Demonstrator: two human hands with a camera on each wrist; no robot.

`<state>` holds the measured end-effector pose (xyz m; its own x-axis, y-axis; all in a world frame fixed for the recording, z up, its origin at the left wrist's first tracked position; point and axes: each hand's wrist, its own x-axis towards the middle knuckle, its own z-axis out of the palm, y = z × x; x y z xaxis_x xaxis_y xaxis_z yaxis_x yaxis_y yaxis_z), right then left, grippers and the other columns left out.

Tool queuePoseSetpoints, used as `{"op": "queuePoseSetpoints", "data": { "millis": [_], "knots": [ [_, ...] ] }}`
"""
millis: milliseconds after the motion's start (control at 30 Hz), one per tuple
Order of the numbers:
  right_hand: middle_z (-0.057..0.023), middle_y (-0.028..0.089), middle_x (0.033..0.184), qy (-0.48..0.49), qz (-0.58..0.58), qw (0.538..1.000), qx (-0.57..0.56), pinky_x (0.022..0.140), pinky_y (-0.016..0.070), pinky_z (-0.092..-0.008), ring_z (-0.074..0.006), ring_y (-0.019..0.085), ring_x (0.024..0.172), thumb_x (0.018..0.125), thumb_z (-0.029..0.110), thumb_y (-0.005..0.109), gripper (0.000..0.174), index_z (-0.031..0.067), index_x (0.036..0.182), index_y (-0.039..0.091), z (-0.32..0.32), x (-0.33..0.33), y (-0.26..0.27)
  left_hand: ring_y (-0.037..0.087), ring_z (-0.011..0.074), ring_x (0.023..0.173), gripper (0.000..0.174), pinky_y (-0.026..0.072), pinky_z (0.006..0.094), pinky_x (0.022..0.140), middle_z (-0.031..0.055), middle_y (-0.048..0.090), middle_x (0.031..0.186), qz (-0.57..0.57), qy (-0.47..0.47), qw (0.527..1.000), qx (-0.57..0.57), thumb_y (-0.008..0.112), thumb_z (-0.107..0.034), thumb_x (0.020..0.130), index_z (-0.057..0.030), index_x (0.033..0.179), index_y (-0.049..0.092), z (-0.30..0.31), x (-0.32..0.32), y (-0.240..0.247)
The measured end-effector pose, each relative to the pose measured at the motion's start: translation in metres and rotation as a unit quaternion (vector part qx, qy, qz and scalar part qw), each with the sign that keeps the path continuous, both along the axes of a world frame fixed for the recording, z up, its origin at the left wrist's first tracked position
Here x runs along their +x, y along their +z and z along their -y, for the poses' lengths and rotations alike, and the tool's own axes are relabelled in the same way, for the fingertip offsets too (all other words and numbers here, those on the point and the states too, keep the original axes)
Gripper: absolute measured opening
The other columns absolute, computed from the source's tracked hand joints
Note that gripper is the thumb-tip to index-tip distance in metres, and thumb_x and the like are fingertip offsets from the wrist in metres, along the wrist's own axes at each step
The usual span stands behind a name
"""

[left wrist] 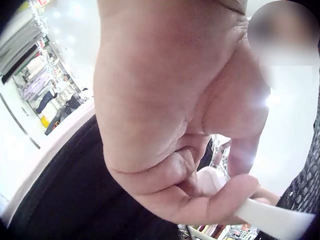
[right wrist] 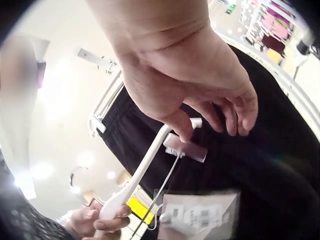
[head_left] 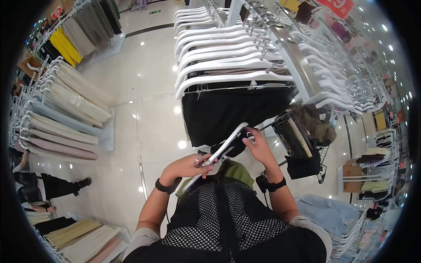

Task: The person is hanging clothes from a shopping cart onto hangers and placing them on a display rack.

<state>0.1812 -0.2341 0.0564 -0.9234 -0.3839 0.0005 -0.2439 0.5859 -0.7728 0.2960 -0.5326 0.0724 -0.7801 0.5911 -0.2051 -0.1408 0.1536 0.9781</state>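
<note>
A white hanger (head_left: 228, 142) slants in front of the person's torso. Around its middle, near the metal hook, the left hand (head_left: 186, 168) curls its fingers; the left wrist view shows this hand (left wrist: 165, 115) close up with part of the white hanger (left wrist: 275, 217). At the hanger's upper end is the right hand (head_left: 259, 151). In the right wrist view, the right hand's (right wrist: 185, 85) thumb lies against the hanger's tip beside a small tag (right wrist: 187, 148), its other fingers loosely bent over black fabric (right wrist: 260, 150). A larger label (right wrist: 200, 215) is below.
Black trousers (head_left: 228, 109) hang on the nearest of several white hangers on a metal rack (head_left: 294, 61) ahead. A cart with dark clothes (head_left: 302, 144) stands to the right. Racks of pale trousers (head_left: 72, 103) line the left. Another person's leg (head_left: 63, 186) shows at lower left.
</note>
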Motion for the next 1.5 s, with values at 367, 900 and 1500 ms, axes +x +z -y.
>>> {"op": "queuePoseSetpoints", "data": {
  "millis": [367,900,1500],
  "knots": [
    [-0.0121,0.068,0.116,0.438,0.364,0.822,-0.009,0.094,0.0519,-0.034,-0.0198,0.065,0.108,0.102,0.026,0.062,0.046,-0.0014,0.137,0.051,0.07,0.068,-0.028,0.069,0.0149,0.093,0.037,0.0583,0.0263,0.073,0.0098,0.066,0.118,0.117,0.192,0.973,0.061,0.044,-0.013,0.107,0.0001,0.142,0.046,-0.003,0.026,-0.03],
    [-0.0187,0.067,0.1,0.315,0.205,0.925,0.061,0.079,0.0544,-0.0453,-0.0353,0.068,0.087,0.087,0.013,0.064,0.039,-0.0018,0.122,0.058,0.017,0.056,-0.059,0.062,0.0234,0.121,0.026,0.0502,0.0358,0.104,0.015,0.06,0.136,0.168,0.317,0.879,0.313,0.05,-0.004,0.105,-0.0016,0.13,0.044,-0.06,0.004,-0.082],
    [-0.0084,0.055,0.066,0.03,-0.385,0.906,-0.172,0.054,0.0382,-0.0322,-0.0222,0.053,0.058,0.086,0.008,0.059,0.01,0.0009,0.082,0.066,-0.083,-0.052,0.181,0.059,0.0258,0.127,0.055,0.0455,0.0348,0.103,0.0176,0.062,0.138,-0.129,-0.023,0.966,0.221,0.048,-0.009,0.106,0.0002,0.157,0.03,-0.033,-0.036,0.168]
  ]
}}
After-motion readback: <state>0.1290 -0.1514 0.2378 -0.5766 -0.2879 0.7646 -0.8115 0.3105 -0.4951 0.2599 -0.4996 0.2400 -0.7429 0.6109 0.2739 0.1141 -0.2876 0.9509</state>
